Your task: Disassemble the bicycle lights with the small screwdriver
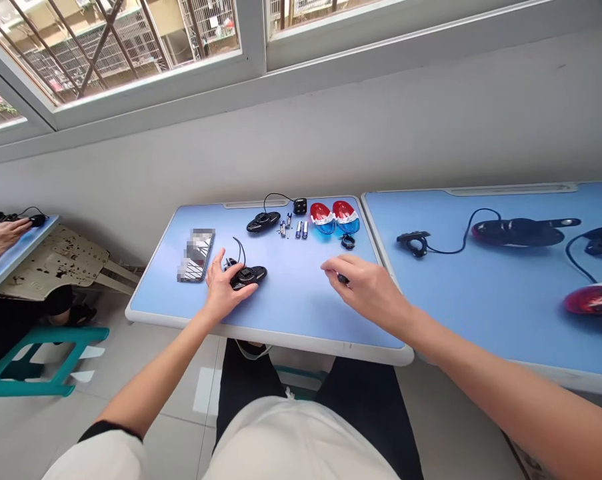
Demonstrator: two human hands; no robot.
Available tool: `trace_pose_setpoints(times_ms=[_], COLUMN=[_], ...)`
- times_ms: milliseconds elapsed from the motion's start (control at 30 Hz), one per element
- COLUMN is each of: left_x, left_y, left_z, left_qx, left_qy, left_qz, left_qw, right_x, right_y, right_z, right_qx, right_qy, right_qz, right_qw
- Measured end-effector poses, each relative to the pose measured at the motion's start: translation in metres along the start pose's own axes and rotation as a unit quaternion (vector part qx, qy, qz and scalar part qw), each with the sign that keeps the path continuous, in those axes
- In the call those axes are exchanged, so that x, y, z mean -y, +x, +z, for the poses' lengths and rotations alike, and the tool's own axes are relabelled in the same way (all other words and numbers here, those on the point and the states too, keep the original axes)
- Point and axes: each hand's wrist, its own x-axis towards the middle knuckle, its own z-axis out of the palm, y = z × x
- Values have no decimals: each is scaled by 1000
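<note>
My left hand (221, 288) rests on the table with thumb and fingers around a black light housing (251, 275), holding it down; a thin black cable curls up from it. My right hand (365, 287) is closed above the right part of the table, apart from the housing. A small black thing (343, 279) pokes out of its fist; most of it is hidden. Behind lie a second black housing (263, 222) wired to a small black button box (300, 206), several batteries (302, 230), two red-and-blue lens covers (322, 219) and a black ring clamp (348, 241).
A phone-like slab (195, 255), partly pixelated, lies on the blue table (291, 293) at left. The adjoining table (481, 300) bears wired lights (518, 232). Far left, another person's hand (5, 237) touches black parts, near a green stool (45, 380).
</note>
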Motion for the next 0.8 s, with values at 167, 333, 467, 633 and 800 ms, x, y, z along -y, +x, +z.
trace_pose_setpoints(times_ms=[167,333,467,633,800], left_x=[2,4,7,5,2], left_y=[33,75,121,166,174], left_z=[7,11,13,20,26], left_qx=[13,-119,-176,-111,-65], left_qy=[-18,35,64,94,124], left_qz=[43,19,-16,-33,-38], left_qw=[999,992,982,989,989], right_x=[10,13,15,18,15], right_y=[-25,-46,-59,-73,-83], right_z=[-14,-29,-34,-38,-47], right_qx=[-27,-49,-63,-60,-52], right_qy=[50,62,68,84,85], right_qz=[3,9,11,36,61], right_qw=[998,997,996,994,993])
